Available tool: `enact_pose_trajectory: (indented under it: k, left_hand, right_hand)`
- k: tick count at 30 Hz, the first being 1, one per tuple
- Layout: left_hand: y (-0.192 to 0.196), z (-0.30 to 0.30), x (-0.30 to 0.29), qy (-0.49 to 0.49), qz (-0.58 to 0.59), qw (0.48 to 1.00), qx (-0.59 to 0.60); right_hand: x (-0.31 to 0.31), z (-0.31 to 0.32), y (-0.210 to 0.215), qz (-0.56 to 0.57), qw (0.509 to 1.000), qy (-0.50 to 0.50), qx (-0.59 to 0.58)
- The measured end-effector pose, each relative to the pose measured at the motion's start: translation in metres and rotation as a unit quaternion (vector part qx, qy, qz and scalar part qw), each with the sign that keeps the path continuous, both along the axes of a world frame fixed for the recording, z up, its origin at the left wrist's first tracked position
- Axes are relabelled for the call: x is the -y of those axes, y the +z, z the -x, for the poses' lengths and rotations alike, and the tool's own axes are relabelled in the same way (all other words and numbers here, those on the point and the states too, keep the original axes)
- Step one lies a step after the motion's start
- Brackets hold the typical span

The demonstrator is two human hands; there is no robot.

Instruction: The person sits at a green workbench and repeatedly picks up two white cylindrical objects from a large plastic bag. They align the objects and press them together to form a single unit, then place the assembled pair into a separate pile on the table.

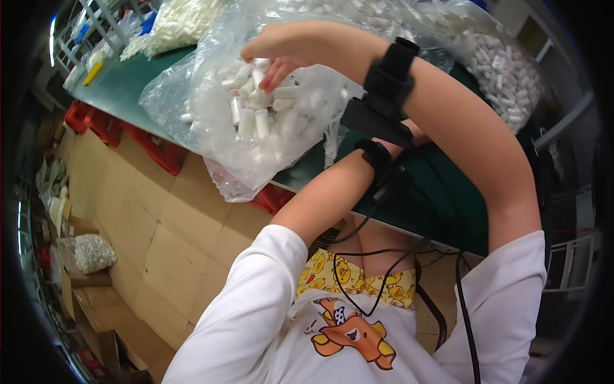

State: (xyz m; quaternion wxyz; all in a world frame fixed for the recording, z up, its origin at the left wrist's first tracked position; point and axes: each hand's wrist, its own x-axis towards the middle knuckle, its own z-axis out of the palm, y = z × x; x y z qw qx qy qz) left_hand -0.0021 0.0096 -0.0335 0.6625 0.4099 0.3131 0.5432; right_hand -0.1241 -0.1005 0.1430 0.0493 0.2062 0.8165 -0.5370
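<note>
A clear plastic bag (211,77) lies open on the green table, its lower part draping over the near edge. Inside it are many small white plastic bottles (262,123), some standing, others on their sides. My right arm reaches across from the right, and my right hand (278,57) is over the bag's mouth. Its fingers curl down around a white bottle at the top of the pile. My left forearm crosses beneath the right one. Only a bit of my left hand (416,131) shows past the black wrist device (387,93); its fingers are hidden.
Another bag of white bottles (505,83) sits at the right, and a white heap (185,25) at the back left. A yellow tool (93,73) lies near the table's left end. Red stools (153,150) stand below. Black cables (460,307) hang across my lap. Cardboard boxes (115,313) are on the floor.
</note>
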Motion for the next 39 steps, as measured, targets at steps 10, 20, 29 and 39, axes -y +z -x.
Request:
enact_pose_trajectory:
  k: [10, 20, 29, 39]
  left_hand:
    - [0.016, -0.011, 0.015, 0.0, -0.01, 0.999, -0.053]
    - [0.015, -0.012, 0.015, -0.047, 0.035, 0.998, -0.006]
    - [0.013, -0.018, 0.014, -0.034, 0.034, 0.996, -0.073]
    - [0.018, -0.025, 0.019, -0.028, -0.025, 0.989, -0.145]
  right_hand:
    - [-0.033, -0.095, 0.009, -0.378, 0.845, -0.03, -0.378]
    - [-0.189, -0.187, -0.019, -0.412, 0.885, -0.147, -0.158]
    - [-0.236, -0.14, -0.102, -0.569, 0.822, 0.037, 0.006]
    - [-0.266, -0.062, -0.093, -0.506, 0.857, -0.096, 0.018]
